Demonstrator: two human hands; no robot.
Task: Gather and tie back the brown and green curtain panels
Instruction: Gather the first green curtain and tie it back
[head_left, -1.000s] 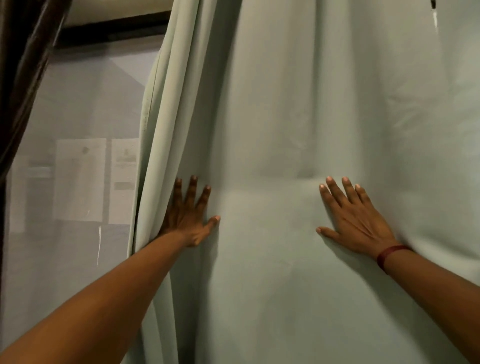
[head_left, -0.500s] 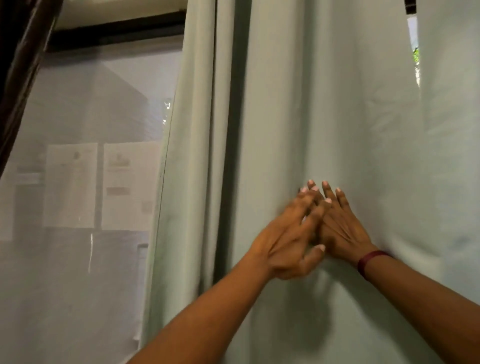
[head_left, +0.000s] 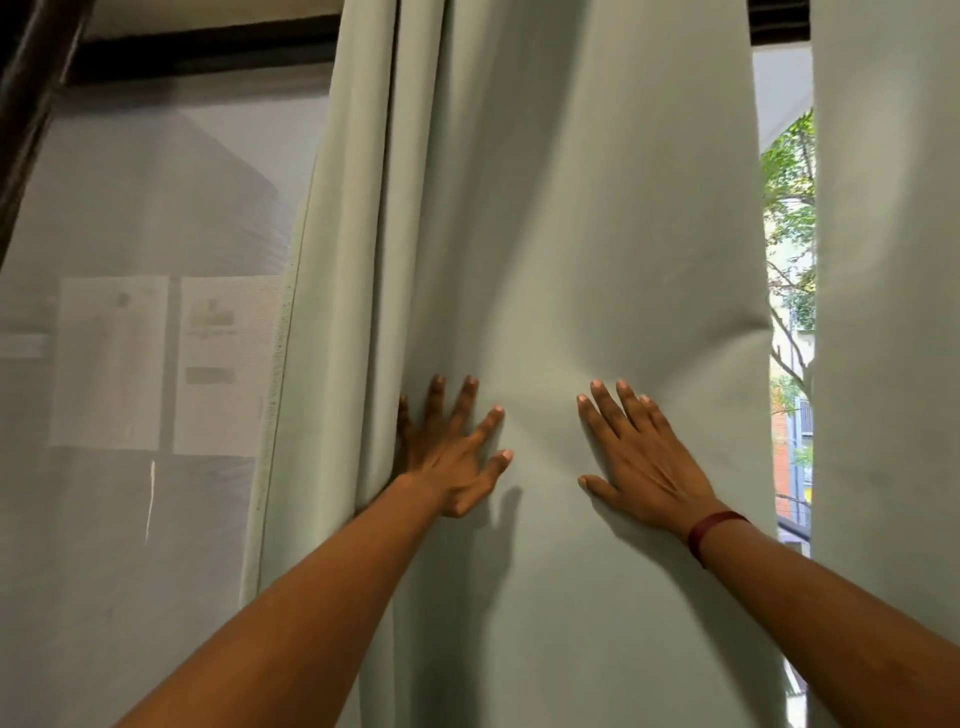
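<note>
A pale green curtain panel (head_left: 561, 218) hangs in the middle of the view, bunched into folds along its left edge. My left hand (head_left: 449, 452) lies flat on it with fingers spread, its little finger tucked into the left folds. My right hand (head_left: 641, 457) presses flat on the same panel a short way to the right, a dark red band on its wrist. Neither hand grips the cloth. A second green panel (head_left: 883, 312) hangs at the far right. The brown curtain (head_left: 26, 78) shows only as a dark strip at the top left corner.
A sheer white net (head_left: 145, 364) covers the window to the left, with papers showing dimly behind it. A narrow gap (head_left: 789, 312) between the green panels shows trees and a building outside. A dark frame bar (head_left: 208, 47) runs along the top.
My hands, which overlapped half a second ago, have spread apart on the panel. The panel has drawn in leftward, and the gap on the right has widened.
</note>
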